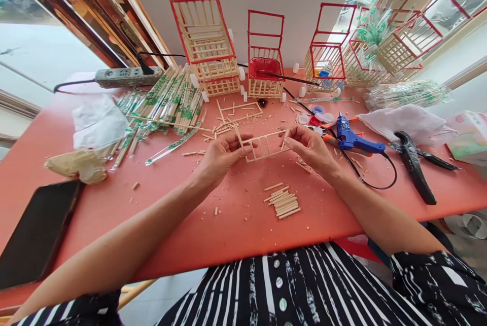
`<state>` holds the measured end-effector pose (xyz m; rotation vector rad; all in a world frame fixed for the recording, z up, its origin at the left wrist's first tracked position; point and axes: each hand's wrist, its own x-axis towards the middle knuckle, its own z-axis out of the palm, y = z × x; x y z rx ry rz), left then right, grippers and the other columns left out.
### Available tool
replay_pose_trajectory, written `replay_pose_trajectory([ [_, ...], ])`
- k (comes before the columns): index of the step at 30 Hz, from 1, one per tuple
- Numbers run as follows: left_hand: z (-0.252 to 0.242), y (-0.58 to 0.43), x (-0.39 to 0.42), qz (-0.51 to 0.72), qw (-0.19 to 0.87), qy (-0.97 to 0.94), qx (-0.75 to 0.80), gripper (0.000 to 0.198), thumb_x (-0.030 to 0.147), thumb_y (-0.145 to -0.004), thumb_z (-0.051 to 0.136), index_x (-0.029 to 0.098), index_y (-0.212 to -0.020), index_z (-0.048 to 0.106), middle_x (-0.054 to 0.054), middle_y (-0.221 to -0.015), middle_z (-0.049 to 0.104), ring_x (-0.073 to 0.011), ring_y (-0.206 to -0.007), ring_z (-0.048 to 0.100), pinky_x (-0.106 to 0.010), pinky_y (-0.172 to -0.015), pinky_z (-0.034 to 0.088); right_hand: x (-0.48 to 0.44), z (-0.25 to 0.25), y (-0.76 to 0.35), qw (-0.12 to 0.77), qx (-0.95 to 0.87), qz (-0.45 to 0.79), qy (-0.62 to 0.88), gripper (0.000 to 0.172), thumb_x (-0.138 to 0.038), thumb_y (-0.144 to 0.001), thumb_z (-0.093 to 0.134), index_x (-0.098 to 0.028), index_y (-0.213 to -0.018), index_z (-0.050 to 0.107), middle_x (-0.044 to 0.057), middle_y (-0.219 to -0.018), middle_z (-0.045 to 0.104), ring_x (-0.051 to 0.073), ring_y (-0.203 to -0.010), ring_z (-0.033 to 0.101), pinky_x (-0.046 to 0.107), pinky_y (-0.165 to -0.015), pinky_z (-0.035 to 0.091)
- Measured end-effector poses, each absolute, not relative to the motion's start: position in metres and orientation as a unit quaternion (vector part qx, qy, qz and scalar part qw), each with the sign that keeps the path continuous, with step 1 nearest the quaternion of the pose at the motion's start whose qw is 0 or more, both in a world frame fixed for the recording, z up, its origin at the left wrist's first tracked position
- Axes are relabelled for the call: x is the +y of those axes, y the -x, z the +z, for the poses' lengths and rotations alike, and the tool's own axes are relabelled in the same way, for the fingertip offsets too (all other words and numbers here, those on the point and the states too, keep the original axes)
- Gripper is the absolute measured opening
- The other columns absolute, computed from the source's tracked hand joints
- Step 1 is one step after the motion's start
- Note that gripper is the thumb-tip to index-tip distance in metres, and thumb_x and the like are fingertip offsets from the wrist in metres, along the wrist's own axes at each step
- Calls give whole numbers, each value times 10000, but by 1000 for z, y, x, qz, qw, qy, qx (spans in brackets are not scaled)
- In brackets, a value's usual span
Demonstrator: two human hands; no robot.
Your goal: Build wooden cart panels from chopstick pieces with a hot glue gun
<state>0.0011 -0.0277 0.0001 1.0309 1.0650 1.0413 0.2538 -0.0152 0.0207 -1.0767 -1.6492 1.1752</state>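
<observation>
Both hands hold a small ladder-like frame of wooden sticks (264, 144) just above the red table (228, 224). My left hand (222, 156) pinches its left end with thumb and fingers closed. My right hand (308, 146) pinches the right end the same way. A small pile of short cut sticks (283, 202) lies on the table in front of the hands. Another flat stick frame (239, 111) lies farther back.
A blue glue gun (352, 138) and black cutters (413, 164) lie to the right. Wrapped chopsticks (167, 100) lie at the left, a power strip (124, 76) behind them. Red-edged stick baskets (205, 42) stand at the back. A dark phone (36, 232) lies near left.
</observation>
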Motion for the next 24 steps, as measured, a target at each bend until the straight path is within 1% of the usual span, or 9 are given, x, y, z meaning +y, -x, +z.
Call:
replay_pose_trajectory([
  [2,2,-2,-28,458,604,-457,466,543,529,-739,961,155,-1102,807,-122,-1063,861,-195,-861,767,-307,-794,573,-17,21,-253,410,-654,469,429,277,-440,-925,750,-220,-862,595,2,-846,594,158,-789,543,304,-780,461],
  [4,3,-3,-28,458,592,-466,471,512,564,-754,940,149,-1028,816,-116,-999,860,-181,-809,741,-298,-762,564,-18,20,-252,404,-659,466,430,258,-432,-933,740,-220,-875,604,8,-855,612,164,-804,559,308,-792,470],
  [8,5,-5,-28,455,571,-482,485,454,567,-771,914,152,-932,823,-106,-954,852,-171,-778,712,-287,-735,552,-17,17,-252,391,-684,441,429,197,-389,-930,707,-219,-875,623,28,-891,687,191,-891,630,340,-899,495],
  [11,5,-6,-27,453,554,-500,488,431,565,-795,888,156,-918,832,-91,-917,836,-160,-727,680,-279,-684,525,-16,19,-254,396,-704,369,460,138,-348,-915,683,-225,-869,639,63,-983,758,238,-1032,676,390,-993,483],
  [13,4,-6,-27,451,551,-506,486,424,567,-809,872,160,-921,834,-86,-896,829,-166,-713,681,-289,-683,530,-16,22,-255,403,-716,299,485,92,-316,-903,680,-231,-876,658,69,-1007,777,256,-1053,675,409,-998,473],
  [16,4,-6,-28,449,547,-511,487,410,566,-830,853,167,-925,835,-87,-899,828,-177,-720,695,-297,-687,537,-18,25,-253,399,-732,240,497,60,-288,-903,686,-238,-875,668,55,-964,767,234,-946,655,392,-929,483],
  [19,5,-8,-29,444,532,-523,496,389,555,-850,835,174,-928,840,-85,-883,824,-185,-728,704,-301,-702,546,-21,26,-250,379,-741,257,492,51,-264,-912,668,-237,-870,655,24,-849,721,181,-772,592,343,-799,484],
  [21,8,-9,-31,445,522,-531,498,378,546,-860,825,175,-932,840,-89,-900,828,-190,-742,710,-307,-722,560,-22,25,-247,359,-740,280,496,44,-247,-909,658,-233,-868,647,2,-777,683,151,-677,530,314,-703,455],
  [24,12,-11,-35,445,511,-541,499,360,529,-870,819,170,-896,829,-96,-929,833,-194,-767,715,-307,-731,571,-23,21,-245,340,-736,296,505,43,-241,-893,667,-229,-860,643,-14,-723,647,129,-620,474,293,-622,403],
])
